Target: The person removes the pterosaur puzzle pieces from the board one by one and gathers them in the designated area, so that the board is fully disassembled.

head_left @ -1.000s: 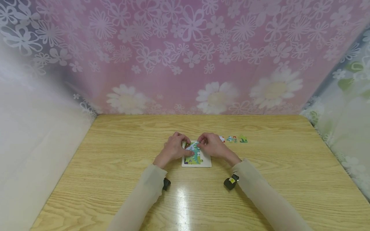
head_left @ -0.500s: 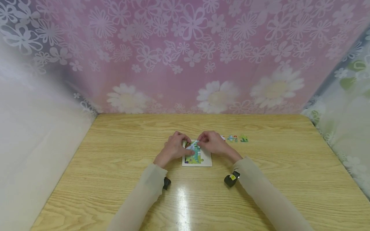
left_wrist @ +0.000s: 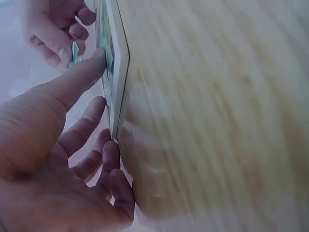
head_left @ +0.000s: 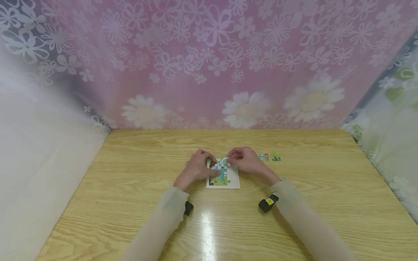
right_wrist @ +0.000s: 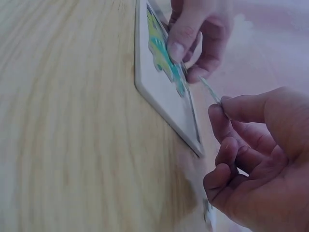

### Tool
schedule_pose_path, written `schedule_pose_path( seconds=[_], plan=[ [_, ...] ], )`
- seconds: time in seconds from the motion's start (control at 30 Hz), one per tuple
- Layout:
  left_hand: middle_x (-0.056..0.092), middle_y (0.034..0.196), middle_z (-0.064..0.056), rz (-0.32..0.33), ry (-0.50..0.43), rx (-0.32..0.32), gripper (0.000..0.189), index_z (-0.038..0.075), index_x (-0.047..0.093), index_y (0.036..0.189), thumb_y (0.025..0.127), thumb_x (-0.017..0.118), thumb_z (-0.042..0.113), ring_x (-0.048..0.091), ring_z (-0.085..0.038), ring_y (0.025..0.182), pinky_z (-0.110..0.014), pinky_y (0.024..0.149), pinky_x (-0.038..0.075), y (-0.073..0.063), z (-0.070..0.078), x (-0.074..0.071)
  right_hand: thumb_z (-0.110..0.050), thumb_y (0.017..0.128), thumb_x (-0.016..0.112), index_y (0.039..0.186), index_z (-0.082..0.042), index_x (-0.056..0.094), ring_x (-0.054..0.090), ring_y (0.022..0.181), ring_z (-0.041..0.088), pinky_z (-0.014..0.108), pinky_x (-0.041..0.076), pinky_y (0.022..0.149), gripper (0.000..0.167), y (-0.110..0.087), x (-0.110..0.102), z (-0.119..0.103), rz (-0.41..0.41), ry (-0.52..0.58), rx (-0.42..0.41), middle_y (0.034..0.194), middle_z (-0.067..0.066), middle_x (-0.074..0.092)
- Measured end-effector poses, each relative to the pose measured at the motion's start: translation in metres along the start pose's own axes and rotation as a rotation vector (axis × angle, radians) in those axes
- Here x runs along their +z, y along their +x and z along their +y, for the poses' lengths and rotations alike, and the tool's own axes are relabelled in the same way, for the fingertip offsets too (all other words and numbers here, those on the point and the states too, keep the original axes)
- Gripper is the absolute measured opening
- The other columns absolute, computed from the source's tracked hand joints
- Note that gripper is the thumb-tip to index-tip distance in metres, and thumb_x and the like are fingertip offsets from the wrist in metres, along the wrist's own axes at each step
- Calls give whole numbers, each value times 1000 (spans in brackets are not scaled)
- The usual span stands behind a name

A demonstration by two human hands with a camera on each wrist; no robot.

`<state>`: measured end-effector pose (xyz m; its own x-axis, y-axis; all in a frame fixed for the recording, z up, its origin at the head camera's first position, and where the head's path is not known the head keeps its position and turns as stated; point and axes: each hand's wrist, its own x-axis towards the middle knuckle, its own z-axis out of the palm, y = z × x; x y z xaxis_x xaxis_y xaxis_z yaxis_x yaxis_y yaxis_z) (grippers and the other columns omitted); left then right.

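Observation:
A white puzzle board (head_left: 233, 180) lies on the table, its left part covered by joined pieces with a green dinosaur picture. My left hand (head_left: 197, 166) holds the board at its left side, the thumb pressing on the picture and the other fingers at the edge, as the left wrist view shows. Between thumb and index finger, my right hand (head_left: 247, 160) pinches a thin puzzle piece (right_wrist: 211, 91). That piece is tilted and raised above the board's far part, apart from the surface in the right wrist view.
Two loose puzzle pieces, one with red and blue (head_left: 263, 157) and one green (head_left: 276, 156), lie right of the right hand. Wood-grain table (head_left: 130, 152) surrounds the board. A pink flowered curtain (head_left: 196, 83) hangs behind the table's far edge.
My right hand has lifted the puzzle piece off the board and shifted slightly right, now covering a loose piece seen earlier. The left hand stays on the board.

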<state>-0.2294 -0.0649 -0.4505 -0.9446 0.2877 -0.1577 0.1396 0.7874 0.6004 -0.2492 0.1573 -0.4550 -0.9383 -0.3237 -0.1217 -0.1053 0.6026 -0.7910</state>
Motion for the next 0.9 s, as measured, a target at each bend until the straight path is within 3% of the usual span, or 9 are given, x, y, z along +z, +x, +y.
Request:
schedule_pose_path(
  seconds=[0.23,0.4,0.63,0.9],
  plan=[
    [53,137,-8,21,29,78,36,22,70,115,87,81,43,50,-36,123,-54,93,43,-5,-9,5,-20,98,68,111,-8,69,68,83,20,31,50,71,18,-20,-15,13,44,9,-2,97,12,76],
    [52,141,-11,46,22,123,39,20,70,120,88,80,41,48,-39,127,-59,99,43,-11,-12,7,-20,97,69,110,-8,68,67,79,18,32,51,72,18,-32,-26,30,55,-1,-12,94,10,75],
    [54,135,-10,34,-22,139,34,19,71,113,87,83,38,49,-34,119,-48,98,44,-22,-8,9,-20,97,70,109,-7,68,68,83,16,33,52,76,17,-45,-41,43,74,-44,-31,96,10,76],
    [53,128,-5,2,-20,142,36,21,70,111,84,85,39,46,-27,106,-46,91,40,-22,-9,9,-15,94,72,102,-7,72,64,77,11,30,49,73,11,-47,-46,48,122,-177,-61,87,4,74]
  ],
)
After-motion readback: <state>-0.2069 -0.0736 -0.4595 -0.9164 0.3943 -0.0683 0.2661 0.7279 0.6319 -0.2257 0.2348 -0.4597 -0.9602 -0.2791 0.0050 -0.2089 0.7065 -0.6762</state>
